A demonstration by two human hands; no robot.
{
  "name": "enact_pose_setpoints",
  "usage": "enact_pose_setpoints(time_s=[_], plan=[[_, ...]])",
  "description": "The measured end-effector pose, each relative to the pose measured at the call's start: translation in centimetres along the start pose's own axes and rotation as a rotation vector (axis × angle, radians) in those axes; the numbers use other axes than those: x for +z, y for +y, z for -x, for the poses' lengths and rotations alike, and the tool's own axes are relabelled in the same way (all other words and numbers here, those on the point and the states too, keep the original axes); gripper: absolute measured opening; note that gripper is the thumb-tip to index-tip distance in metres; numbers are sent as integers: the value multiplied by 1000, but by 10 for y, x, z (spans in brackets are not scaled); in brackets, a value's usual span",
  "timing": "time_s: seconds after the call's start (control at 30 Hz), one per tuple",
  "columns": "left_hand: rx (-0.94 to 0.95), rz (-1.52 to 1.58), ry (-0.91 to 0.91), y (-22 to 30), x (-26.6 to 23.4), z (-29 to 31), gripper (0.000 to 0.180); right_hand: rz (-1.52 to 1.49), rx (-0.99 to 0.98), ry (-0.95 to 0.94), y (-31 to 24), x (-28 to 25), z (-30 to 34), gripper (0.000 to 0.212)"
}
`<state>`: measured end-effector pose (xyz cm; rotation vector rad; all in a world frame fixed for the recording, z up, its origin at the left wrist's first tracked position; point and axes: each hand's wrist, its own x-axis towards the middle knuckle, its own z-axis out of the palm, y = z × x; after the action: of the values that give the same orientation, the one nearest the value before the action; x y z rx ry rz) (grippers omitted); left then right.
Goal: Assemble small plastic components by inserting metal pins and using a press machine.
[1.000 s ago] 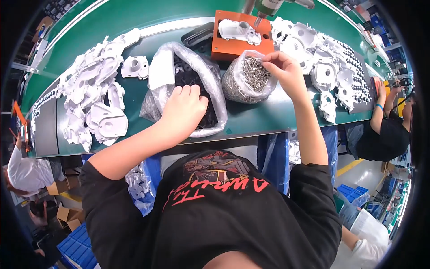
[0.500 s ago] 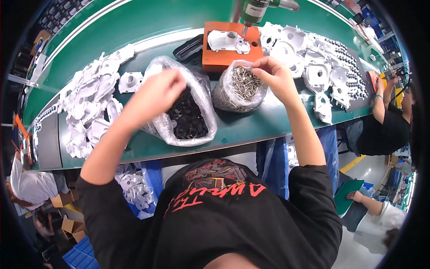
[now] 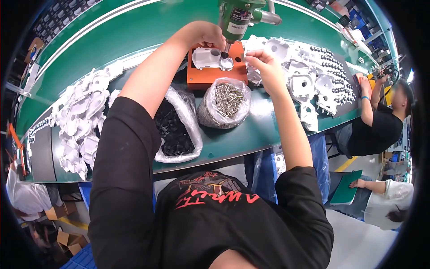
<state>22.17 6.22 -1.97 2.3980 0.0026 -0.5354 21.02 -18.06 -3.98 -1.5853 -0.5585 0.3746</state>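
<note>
A white moulded plastic part (image 3: pixel 207 58) lies in an orange fixture block (image 3: pixel 197 77). A small black piece (image 3: pixel 225 55) shows at the part's right end, right below the tip of a green powered screwdriver (image 3: pixel 236 20). My left hand (image 3: pixel 207 33) reaches over the block's far side, its fingers curled beside the screwdriver tip; what they hold is hidden. Just right of the block is my right hand (image 3: pixel 265 65), thumb and forefinger brought together; anything between them is too small to name.
In front of the block stands a clear bag of metal screws (image 3: pixel 227 101). Left of it is a bag of black plastic pieces (image 3: pixel 174 134). White parts (image 3: pixel 83 116) are heaped at left, more white parts (image 3: pixel 302 83) at right. A co-worker (image 3: pixel 380 121) sits at far right.
My left hand has moved from above the bag of black pieces to the fixture. My right hand has left the screw bag for the block's right side. A black piece now shows on the white part.
</note>
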Motion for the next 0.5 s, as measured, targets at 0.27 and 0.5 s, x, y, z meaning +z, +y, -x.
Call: enact_pose_setpoints(time_s=[0.27, 0.5], plan=[[15, -30, 46, 10, 4, 2, 18, 103, 1, -38, 6, 18, -30, 27], [365, 8, 411, 1, 16, 19, 27, 135, -87, -24, 22, 33, -42, 28]])
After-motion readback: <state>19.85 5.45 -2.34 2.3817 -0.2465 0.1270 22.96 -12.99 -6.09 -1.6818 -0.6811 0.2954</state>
